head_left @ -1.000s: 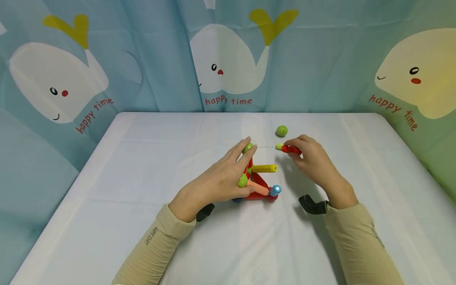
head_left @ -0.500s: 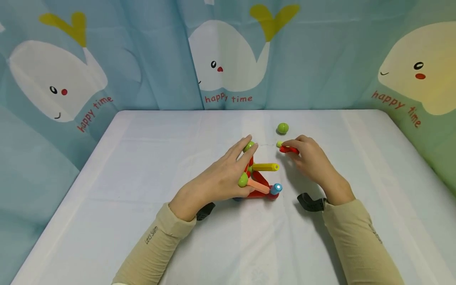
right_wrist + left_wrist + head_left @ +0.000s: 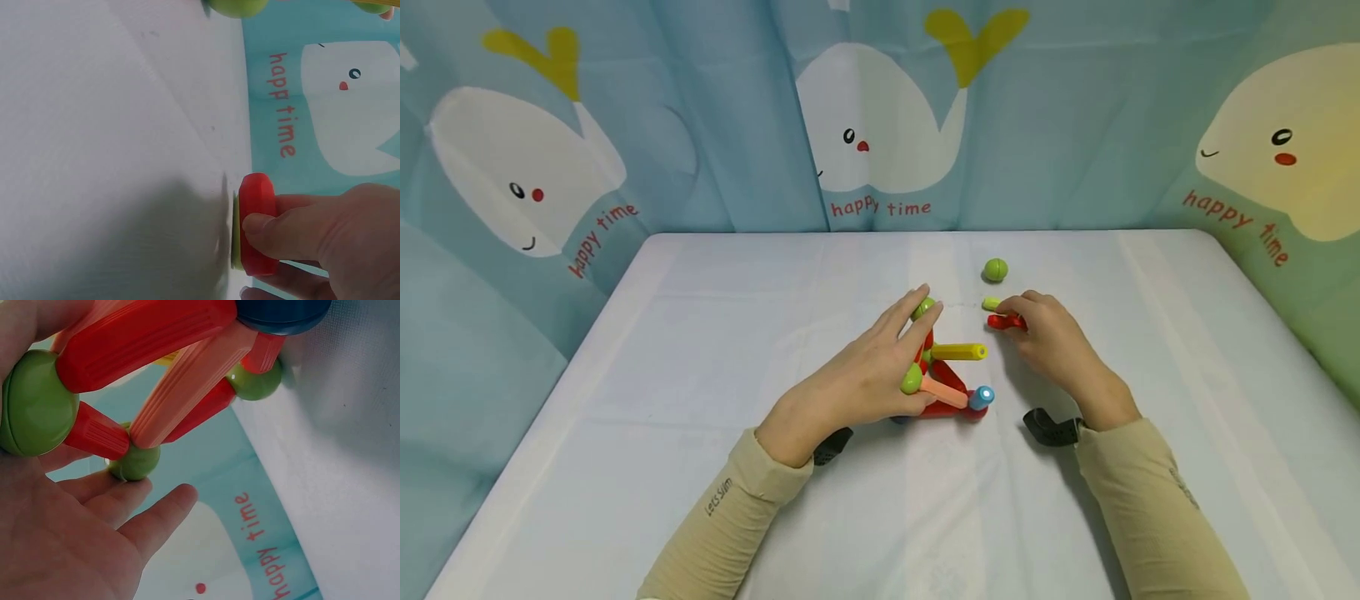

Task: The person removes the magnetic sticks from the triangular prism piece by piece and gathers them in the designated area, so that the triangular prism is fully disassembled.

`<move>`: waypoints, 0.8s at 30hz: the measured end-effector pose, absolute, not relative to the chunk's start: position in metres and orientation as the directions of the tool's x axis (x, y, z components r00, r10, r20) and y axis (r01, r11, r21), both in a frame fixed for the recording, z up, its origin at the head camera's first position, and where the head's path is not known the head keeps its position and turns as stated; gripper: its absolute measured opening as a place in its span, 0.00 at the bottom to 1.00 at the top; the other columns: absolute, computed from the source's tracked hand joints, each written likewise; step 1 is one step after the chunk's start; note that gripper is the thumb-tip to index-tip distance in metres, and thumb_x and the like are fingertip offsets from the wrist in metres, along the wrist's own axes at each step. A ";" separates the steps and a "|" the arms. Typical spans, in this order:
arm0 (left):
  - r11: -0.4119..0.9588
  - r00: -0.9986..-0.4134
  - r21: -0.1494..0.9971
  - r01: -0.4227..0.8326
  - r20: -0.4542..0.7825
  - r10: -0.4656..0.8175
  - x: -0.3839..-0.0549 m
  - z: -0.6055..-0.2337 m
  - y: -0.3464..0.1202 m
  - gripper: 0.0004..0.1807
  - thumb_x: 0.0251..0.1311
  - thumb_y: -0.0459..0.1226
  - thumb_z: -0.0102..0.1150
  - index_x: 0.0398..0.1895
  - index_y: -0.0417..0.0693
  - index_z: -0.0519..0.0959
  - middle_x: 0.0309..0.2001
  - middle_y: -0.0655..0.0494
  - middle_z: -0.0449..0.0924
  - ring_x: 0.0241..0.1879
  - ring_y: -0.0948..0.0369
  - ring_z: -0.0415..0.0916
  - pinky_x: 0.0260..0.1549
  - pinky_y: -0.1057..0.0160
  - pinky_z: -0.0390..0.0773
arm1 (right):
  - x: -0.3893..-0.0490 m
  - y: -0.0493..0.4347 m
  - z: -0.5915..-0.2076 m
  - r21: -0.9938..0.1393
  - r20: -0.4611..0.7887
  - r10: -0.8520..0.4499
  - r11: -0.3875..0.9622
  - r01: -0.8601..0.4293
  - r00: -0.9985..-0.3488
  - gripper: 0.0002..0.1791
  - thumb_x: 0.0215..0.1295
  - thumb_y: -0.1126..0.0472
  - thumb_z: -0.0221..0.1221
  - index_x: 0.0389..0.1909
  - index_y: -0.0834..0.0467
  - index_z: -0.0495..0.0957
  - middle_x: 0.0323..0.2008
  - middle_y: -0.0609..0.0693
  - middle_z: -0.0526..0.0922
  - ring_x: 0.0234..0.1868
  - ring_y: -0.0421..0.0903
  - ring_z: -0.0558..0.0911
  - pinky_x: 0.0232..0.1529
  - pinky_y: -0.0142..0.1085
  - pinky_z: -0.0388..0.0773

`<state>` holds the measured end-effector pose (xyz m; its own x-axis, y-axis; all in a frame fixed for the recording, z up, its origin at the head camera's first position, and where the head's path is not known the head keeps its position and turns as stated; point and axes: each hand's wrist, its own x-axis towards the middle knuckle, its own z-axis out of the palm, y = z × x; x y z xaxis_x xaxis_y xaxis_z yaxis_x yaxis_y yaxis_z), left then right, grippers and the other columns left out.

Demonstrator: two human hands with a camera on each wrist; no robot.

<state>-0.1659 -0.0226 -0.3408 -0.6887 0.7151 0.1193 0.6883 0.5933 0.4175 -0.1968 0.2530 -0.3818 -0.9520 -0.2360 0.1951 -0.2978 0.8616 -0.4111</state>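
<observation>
My left hand [image 3: 868, 375] holds a ball-and-rod construction toy [image 3: 150, 347], fingers and thumb around its green balls. It joins red, orange and yellow rods with green balls and a dark blue ball [image 3: 284, 312]. A yellow rod [image 3: 958, 352] and a short light-blue piece [image 3: 982, 397] stick out on its right side. My right hand [image 3: 1058, 342] pinches a red rod [image 3: 256, 194] between thumb and fingers, low over the table. Close beside that rod lies a light-green rod [image 3: 990, 304], partly hidden by the fingers; whether they touch it, I cannot tell.
A loose green ball [image 3: 996, 269] sits on the white table [image 3: 775, 292], beyond my right hand. Behind the table's far edge hangs a blue curtain [image 3: 722, 125] printed with whales. A black camera mount [image 3: 1049, 428] juts from my right wrist.
My right hand has shifted slightly left and down with the red rod, which now lies nearer to me than the light-green one. The left hand and its toy stay put.
</observation>
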 end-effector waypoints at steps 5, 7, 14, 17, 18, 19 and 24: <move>0.594 -0.687 0.412 0.691 0.121 0.716 -0.166 -0.340 -0.023 0.53 0.56 0.45 0.68 0.79 0.45 0.48 0.81 0.51 0.36 0.80 0.56 0.41 0.71 0.58 0.63 | -0.200 0.252 -0.384 -0.390 0.234 -0.233 0.867 -0.310 -0.944 0.13 0.59 0.78 0.59 0.45 0.69 0.81 0.42 0.63 0.82 0.45 0.60 0.76 0.49 0.53 0.77; 0.592 -0.686 0.410 0.693 0.124 0.717 -0.166 -0.340 -0.023 0.52 0.56 0.45 0.68 0.79 0.45 0.48 0.81 0.51 0.36 0.80 0.56 0.42 0.71 0.58 0.63 | -0.201 0.251 -0.386 -0.376 0.249 -0.229 0.872 -0.312 -0.941 0.12 0.59 0.77 0.60 0.44 0.68 0.81 0.42 0.63 0.82 0.43 0.60 0.76 0.47 0.52 0.77; 0.599 -0.691 0.403 0.692 0.128 0.712 -0.166 -0.340 -0.023 0.52 0.56 0.45 0.68 0.79 0.44 0.49 0.81 0.51 0.37 0.79 0.55 0.43 0.71 0.58 0.64 | -0.204 0.252 -0.390 -0.335 0.258 -0.226 0.891 -0.307 -0.939 0.14 0.59 0.78 0.56 0.45 0.68 0.81 0.42 0.64 0.82 0.43 0.61 0.75 0.48 0.53 0.76; 0.598 -0.689 0.403 0.693 0.126 0.714 -0.166 -0.339 -0.023 0.52 0.56 0.45 0.67 0.79 0.44 0.49 0.81 0.51 0.37 0.79 0.55 0.43 0.71 0.58 0.64 | -0.204 0.253 -0.391 -0.330 0.253 -0.224 0.894 -0.302 -0.941 0.15 0.58 0.78 0.56 0.46 0.68 0.81 0.42 0.65 0.81 0.43 0.62 0.75 0.47 0.53 0.76; 0.597 -0.689 0.404 0.693 0.125 0.714 -0.166 -0.339 -0.023 0.52 0.56 0.45 0.67 0.79 0.44 0.49 0.81 0.51 0.37 0.79 0.55 0.43 0.71 0.58 0.64 | -0.204 0.253 -0.390 -0.330 0.247 -0.221 0.896 -0.296 -0.943 0.16 0.57 0.78 0.55 0.46 0.68 0.81 0.42 0.65 0.81 0.43 0.62 0.74 0.47 0.54 0.76; 0.597 -0.688 0.403 0.694 0.125 0.715 -0.166 -0.339 -0.023 0.52 0.57 0.45 0.67 0.79 0.44 0.49 0.81 0.51 0.37 0.79 0.55 0.42 0.71 0.58 0.64 | -0.204 0.253 -0.390 -0.328 0.249 -0.220 0.897 -0.296 -0.943 0.17 0.56 0.78 0.55 0.46 0.68 0.80 0.43 0.66 0.80 0.43 0.62 0.74 0.47 0.54 0.76; 0.601 -0.692 0.405 0.689 0.118 0.713 -0.166 -0.339 -0.023 0.52 0.57 0.45 0.68 0.79 0.45 0.48 0.81 0.51 0.37 0.79 0.55 0.42 0.71 0.57 0.64 | -0.203 0.254 -0.390 -0.328 0.251 -0.203 0.902 -0.280 -0.947 0.18 0.54 0.79 0.54 0.47 0.69 0.80 0.44 0.66 0.78 0.44 0.63 0.74 0.47 0.54 0.76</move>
<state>-0.1665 -0.0226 -0.3394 -0.6915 0.7127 0.1180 0.6888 0.6014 0.4048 -0.2031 0.2535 -0.3898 -0.9467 -0.2026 0.2505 -0.2799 0.9021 -0.3285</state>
